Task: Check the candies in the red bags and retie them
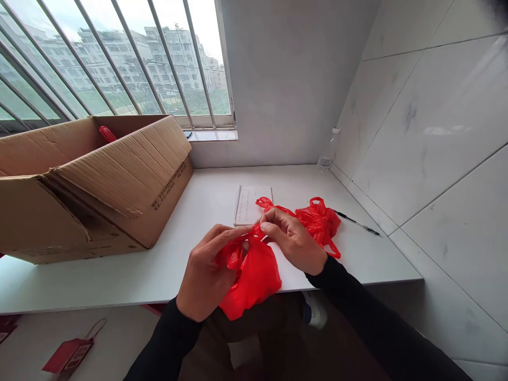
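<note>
The white desk (pixel 210 196) is stretching beneath and beyond the fingers (pixel 232 234). To their left, a cardboard box (pixel 119 177) is standing open, its side showing Chinese print and a number starting 0731. Two black sleeves (pixel 357 299) are angling inward; the left hand (pixel 206 275) is curling with its back outward, the right hand (pixel 291 244) bending in, thumb and index pinching. Both hands' fingers are gripping a red plastic bag (pixel 260 275) by its neck, its body hanging just below them. Crumpled red bags (pixel 319 222) are lying just right; beyond, a notebook (pixel 248 203) is showing illegibly small writing.
</note>
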A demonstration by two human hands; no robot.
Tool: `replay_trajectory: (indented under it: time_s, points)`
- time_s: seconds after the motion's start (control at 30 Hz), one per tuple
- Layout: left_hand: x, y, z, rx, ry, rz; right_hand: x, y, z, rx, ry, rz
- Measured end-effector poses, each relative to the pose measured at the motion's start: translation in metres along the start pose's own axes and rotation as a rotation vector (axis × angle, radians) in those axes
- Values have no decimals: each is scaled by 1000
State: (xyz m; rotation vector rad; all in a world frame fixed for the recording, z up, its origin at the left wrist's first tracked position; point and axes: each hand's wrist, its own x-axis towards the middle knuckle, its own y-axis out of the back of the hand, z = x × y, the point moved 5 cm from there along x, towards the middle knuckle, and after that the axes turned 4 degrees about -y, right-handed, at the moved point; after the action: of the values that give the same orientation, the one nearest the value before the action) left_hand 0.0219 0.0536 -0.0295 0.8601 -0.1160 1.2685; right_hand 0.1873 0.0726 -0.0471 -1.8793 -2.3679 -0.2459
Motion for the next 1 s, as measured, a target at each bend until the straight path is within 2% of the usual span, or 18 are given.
replay_trajectory:
  time_s: [0.1, 0.23, 0.4, 0.5, 0.67, 0.8, 0.93, 1.0]
  points:
    - [0, -2, -1, -21, 65, -1, -1, 0, -4, 6, 39, 73]
    - [-7, 3, -12, -36, 142, 82, -4, 7, -1, -69, 75, 145]
    - [-32, 31, -47, 92, 292, 269, -5, 33, 28, -200, 29, 242]
    - [-44, 38, -62, 116, 406, 296, -4, 41, 47, -158, -37, 253]
    - [-43, 21, -64, -31, 370, 303, -2, 32, 60, -23, -129, 174]
    - [-39, -3, -70, -29, 365, 194, -2, 24, 70, -5, -195, 144]
    - [-38, -14, -73, 21, 295, 202, -6, 14, 69, 27, -109, 221]
    - [-37, -18, -71, 34, 260, 206, -9, 7, 63, 129, -46, 271]
